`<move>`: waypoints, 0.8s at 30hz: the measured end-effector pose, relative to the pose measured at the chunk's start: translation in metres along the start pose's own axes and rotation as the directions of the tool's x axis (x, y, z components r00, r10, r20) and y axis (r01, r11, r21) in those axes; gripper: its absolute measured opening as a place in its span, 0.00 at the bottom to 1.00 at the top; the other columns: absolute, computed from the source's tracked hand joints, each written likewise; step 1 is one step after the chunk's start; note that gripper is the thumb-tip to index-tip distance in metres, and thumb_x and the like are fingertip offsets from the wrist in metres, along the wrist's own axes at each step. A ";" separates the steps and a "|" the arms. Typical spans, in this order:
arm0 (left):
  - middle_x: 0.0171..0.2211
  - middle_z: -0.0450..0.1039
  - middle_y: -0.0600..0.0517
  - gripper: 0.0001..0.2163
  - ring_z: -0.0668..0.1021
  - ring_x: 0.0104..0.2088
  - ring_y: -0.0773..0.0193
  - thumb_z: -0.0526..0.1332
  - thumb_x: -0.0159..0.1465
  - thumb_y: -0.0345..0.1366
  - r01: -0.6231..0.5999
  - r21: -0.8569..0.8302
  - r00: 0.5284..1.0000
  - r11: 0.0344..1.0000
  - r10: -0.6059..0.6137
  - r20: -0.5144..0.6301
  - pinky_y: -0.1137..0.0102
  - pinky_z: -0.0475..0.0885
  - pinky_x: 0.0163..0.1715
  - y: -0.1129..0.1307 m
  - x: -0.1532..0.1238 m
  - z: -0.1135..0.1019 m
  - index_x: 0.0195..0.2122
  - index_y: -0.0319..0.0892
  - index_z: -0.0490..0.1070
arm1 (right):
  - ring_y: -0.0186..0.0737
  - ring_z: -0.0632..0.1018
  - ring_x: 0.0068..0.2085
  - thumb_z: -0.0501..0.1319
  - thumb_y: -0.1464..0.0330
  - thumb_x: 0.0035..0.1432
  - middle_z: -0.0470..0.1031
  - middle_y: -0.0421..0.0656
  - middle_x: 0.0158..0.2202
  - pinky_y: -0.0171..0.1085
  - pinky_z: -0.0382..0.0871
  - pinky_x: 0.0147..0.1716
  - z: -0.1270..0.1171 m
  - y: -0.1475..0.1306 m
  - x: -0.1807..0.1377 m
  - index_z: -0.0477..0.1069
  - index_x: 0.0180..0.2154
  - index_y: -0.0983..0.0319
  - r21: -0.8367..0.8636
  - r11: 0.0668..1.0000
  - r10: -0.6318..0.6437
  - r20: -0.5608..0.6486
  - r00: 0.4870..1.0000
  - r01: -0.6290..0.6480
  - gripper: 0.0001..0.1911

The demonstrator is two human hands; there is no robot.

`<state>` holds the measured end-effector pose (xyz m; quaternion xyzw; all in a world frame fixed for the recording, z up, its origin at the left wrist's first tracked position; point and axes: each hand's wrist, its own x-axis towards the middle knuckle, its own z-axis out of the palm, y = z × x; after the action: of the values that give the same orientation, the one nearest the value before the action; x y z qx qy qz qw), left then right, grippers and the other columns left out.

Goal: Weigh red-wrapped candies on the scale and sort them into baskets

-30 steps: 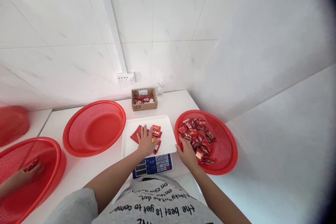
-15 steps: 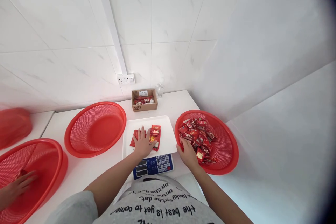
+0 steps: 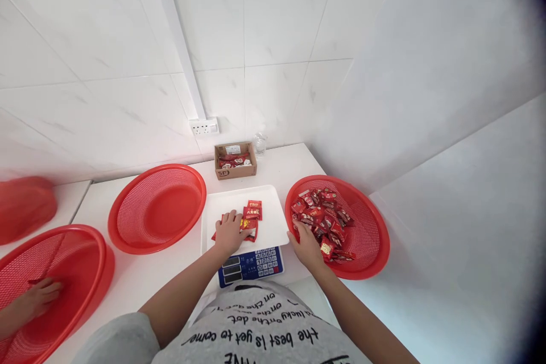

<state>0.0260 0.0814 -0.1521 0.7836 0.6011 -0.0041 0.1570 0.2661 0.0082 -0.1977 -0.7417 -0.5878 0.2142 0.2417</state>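
Note:
On the white tray [image 3: 273, 233] of a blue-keyed scale [image 3: 251, 267] lie several red snack packets [image 3: 253, 213]. My left hand [image 3: 230, 233] is over them, its fingers curled down onto the packets at the left and its thumb beside a yellow-marked one. Part of the pile is hidden under the palm. My right hand [image 3: 306, 245] is at the near left rim of a red basket [image 3: 375, 239], fingers inside and thumb outside, closed over the rim. Many red packets [image 3: 326, 219] are heaped in that basket, close to my right fingertips.
A cardboard box [image 3: 235, 161] of red packets stands behind the tray, next to a clear plastic container [image 3: 260, 142]. Another red basket [image 3: 157, 173] sits left of the scale. At far left another person's hand [image 3: 40, 298] reaches into a red basket [image 3: 100, 250].
My left fingers, spread flat before, have drawn together and curled over the packets, pulling slightly toward me. My right hand has stayed at the basket rim. The other person's hand has moved slightly.

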 end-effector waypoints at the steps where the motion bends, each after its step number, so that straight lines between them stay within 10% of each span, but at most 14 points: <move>1: 0.54 0.63 0.45 0.18 0.64 0.53 0.52 0.54 0.60 0.47 -0.006 -0.023 1.000 1.000 0.006 -0.010 0.57 0.61 0.47 0.000 -0.001 0.000 0.49 0.46 0.64 | 0.46 0.65 0.56 0.49 0.61 0.58 0.65 0.51 0.54 0.44 0.60 0.54 0.000 0.000 0.000 0.63 0.53 0.65 0.002 1.000 0.001 0.004 1.000 -0.001 0.24; 15: 0.39 0.64 0.52 0.05 0.73 0.36 0.64 0.54 0.61 0.39 0.007 -0.379 0.984 0.925 -0.075 -0.164 0.70 0.68 0.30 -0.021 -0.011 -0.002 0.36 0.45 0.62 | 0.45 0.66 0.56 0.50 0.61 0.58 0.65 0.50 0.55 0.44 0.60 0.53 0.000 0.000 0.000 0.62 0.54 0.63 0.023 1.000 0.010 0.007 1.000 -0.010 0.24; 24: 0.45 0.65 0.47 0.13 0.73 0.40 0.57 0.51 0.62 0.46 0.275 -0.181 0.858 0.944 -0.326 -0.397 0.68 0.67 0.28 -0.100 0.002 -0.074 0.42 0.45 0.64 | 0.46 0.67 0.56 0.49 0.60 0.57 0.66 0.51 0.55 0.44 0.61 0.53 0.002 0.001 0.001 0.64 0.53 0.64 0.029 0.999 0.036 0.010 0.999 -0.036 0.24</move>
<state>-0.0809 0.1243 -0.1061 0.6515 0.7349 0.1762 0.0667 0.2657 0.0098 -0.1996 -0.7475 -0.5723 0.2306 0.2459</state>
